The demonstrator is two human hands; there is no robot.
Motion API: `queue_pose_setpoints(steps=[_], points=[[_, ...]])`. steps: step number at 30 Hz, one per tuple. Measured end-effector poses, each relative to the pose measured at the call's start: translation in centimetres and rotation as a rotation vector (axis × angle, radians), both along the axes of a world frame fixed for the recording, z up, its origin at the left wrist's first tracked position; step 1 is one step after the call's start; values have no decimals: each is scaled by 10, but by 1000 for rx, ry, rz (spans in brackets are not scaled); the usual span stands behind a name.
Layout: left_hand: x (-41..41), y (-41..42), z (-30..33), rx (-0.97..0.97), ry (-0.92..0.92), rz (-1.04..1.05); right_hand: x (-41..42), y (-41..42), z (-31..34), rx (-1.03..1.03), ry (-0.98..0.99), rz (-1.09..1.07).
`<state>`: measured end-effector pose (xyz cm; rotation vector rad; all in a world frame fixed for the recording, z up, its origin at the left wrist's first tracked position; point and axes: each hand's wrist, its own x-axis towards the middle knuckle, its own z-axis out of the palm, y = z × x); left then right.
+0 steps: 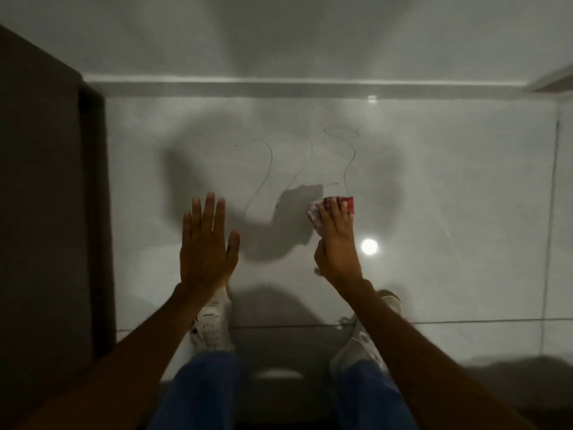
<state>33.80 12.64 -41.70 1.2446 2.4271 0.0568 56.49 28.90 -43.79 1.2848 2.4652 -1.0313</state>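
A red and white cloth point(348, 204) lies on the glossy white tile floor point(449, 197). My right hand point(336, 246) holds it down, fingers laid over it and thumb tucked at its side. A bit of the cloth shows below the palm. Thin dark squiggly lines point(270, 164) run across the tile just beyond the cloth, with a small loop point(341, 131) at the far end. To the left, my left hand point(206, 243) is spread flat with straight fingers and holds nothing. Whether it touches the floor is unclear.
A dark piece of furniture point(46, 181) fills the left side. The wall's skirting point(279, 85) runs across beyond the marks. My white shoes point(214, 324) point(359, 342) and blue-jeaned legs are below the hands. A lamp's reflection point(369, 246) glares beside my right hand.
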Motion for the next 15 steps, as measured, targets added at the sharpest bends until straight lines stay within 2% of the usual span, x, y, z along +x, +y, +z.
queue_pose_setpoints(steps=[6,10,12,13,15], points=[[-33,1,-101,-1,51,96,31,30,-82,147,22,-39],[-54,2,-149,30,109,126,27,36,-110,219,-71,174],[-56,2,-160,70,146,130,33,59,-121,332,-21,277],[-56,1,-162,88,153,140,32,73,-124,390,-27,222],[-54,0,-162,109,159,152,13,95,-124,436,-122,-86]])
